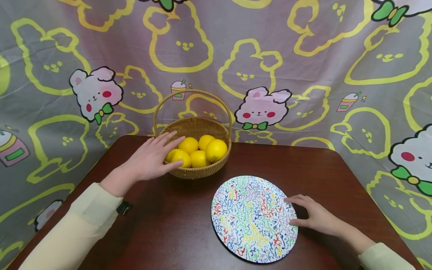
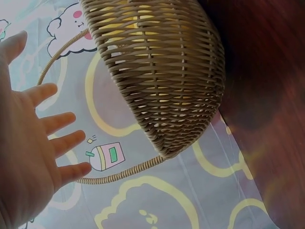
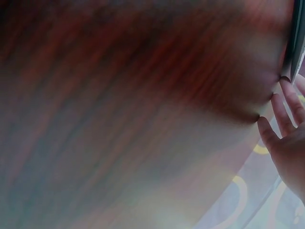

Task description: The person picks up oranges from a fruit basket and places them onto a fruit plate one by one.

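My left hand (image 1: 146,159) is held with spread fingers at the left side of a wicker basket (image 1: 194,173), its fingertips overlapping the yellow lemons (image 1: 216,150) inside. In the left wrist view the palm and straight fingers hold nothing, beside the woven wall of the basket (image 2: 167,81). My right hand (image 1: 314,215) is at the right edge of a round board (image 1: 253,221) covered in multicoloured squiggles. Its thumb and fingertips meet the rim, loosely extended. The right wrist view has the fingers (image 3: 281,114) reaching down at the tabletop, close to the board's dark edge (image 3: 296,43).
The basket's tall arched handle (image 1: 192,91) stands up over the fruit. Both things sit on a dark reddish-brown wooden table (image 1: 162,225). A grey curtain (image 1: 209,33) with yellow outlines and rabbit faces hangs behind and along both sides.
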A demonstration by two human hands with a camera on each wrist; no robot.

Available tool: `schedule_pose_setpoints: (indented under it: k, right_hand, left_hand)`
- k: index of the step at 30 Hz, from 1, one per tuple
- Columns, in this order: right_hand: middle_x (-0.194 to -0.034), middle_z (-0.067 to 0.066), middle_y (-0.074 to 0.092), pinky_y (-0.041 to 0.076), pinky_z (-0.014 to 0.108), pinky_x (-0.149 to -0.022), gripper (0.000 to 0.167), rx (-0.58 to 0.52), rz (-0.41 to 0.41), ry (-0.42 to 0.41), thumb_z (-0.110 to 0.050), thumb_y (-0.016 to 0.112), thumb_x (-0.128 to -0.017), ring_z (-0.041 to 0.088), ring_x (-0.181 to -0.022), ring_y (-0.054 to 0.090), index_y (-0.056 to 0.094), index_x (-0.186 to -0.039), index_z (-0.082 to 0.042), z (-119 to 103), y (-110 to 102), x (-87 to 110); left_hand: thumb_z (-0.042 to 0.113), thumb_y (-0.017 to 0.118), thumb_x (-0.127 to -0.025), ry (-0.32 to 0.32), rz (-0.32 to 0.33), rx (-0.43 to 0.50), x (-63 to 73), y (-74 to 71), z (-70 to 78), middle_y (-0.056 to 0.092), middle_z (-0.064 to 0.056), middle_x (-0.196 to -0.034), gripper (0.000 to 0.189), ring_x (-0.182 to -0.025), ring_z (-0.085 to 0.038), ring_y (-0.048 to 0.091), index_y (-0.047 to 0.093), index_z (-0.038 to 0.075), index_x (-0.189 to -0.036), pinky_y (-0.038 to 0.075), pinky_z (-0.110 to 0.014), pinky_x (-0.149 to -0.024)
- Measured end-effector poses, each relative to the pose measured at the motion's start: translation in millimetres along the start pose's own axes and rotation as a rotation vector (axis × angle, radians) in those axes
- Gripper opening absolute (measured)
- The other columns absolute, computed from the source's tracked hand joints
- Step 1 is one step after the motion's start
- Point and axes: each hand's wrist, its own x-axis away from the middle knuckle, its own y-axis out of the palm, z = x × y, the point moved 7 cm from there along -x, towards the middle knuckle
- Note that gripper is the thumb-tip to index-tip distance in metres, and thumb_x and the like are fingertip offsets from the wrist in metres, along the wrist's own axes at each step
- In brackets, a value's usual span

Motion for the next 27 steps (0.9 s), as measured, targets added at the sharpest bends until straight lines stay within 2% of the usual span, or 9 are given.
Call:
schedule_pose_setpoints:
  k: [6,14,19,27]
  right_hand:
    - [-0.122,0.003,0.057,0.042,0.061,-0.09,0.065,-0.02,0.006,0.004,-0.048,0.079,-0.076,0.031,-0.112,0.049,0.06,-0.13,-0.018,1.9,0.6,0.1]
    - [-0.12,0.002,0.057,0.042,0.06,-0.089,0.065,-0.037,0.013,-0.012,-0.048,0.079,-0.076,0.029,-0.11,0.049,0.06,-0.13,-0.017,1.7,0.3,0.9]
    - [-0.12,0.002,0.057,0.043,0.059,-0.089,0.065,-0.038,0.008,-0.017,-0.047,0.078,-0.076,0.029,-0.109,0.049,0.06,-0.131,-0.016,2.0,0.0,0.5]
    - [-0.12,0.001,0.058,0.042,0.06,-0.09,0.065,-0.036,0.01,0.003,-0.047,0.08,-0.075,0.028,-0.11,0.049,0.061,-0.13,-0.018,3.3,0.1,-1.1]
  left_hand:
    - [0.06,0.054,-0.091,0.015,0.018,0.021,-11.4,-4.6,0.5,0.025,-0.015,-0.156,0.078,-0.14,-0.039,0.025,0.03,0.02,-0.154,0.022,-0.06,-0.108]
    - [0.067,0.047,-0.09,0.048,0.007,0.059,-24.5,-12.8,2.0,0.025,-0.012,-0.157,0.08,-0.139,-0.037,0.029,0.031,0.02,-0.153,0.027,-0.059,-0.106]
    - [0.066,0.048,-0.09,0.055,-0.012,0.095,-31.4,-14.9,0.9,0.024,-0.011,-0.157,0.08,-0.139,-0.037,0.029,0.03,0.021,-0.153,0.027,-0.058,-0.107]
    - [0.062,0.052,-0.091,0.102,-0.047,0.192,-44.9,-13.6,2.1,0.025,-0.011,-0.157,0.078,-0.139,-0.037,0.028,0.03,0.02,-0.153,0.026,-0.057,-0.108]
